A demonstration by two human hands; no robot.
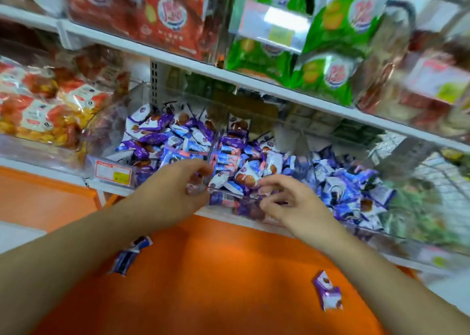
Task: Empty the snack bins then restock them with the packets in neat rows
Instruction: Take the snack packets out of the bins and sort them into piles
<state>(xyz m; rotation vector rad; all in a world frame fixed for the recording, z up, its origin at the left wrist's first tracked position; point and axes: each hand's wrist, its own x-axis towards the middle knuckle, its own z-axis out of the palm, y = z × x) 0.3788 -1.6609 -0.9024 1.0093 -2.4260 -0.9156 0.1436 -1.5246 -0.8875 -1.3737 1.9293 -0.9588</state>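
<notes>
Left hand (175, 182) and right hand (282, 199), fingers curled at clear bin (229, 194) front; each grip's hold unclear. Scoop packets (244, 179) w/ both hands, small batches.

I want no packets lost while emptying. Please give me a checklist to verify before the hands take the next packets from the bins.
1. Left hand at the bin's front wall: ok.
2. Right hand at the purple packets: ok; grip cannot tell.
3. Bins emptied: not ok, both hold loose piles.
4. Orange surface free to receive packets: ok.
5. Packets already there in neat rows: not ok, scattered.
</notes>
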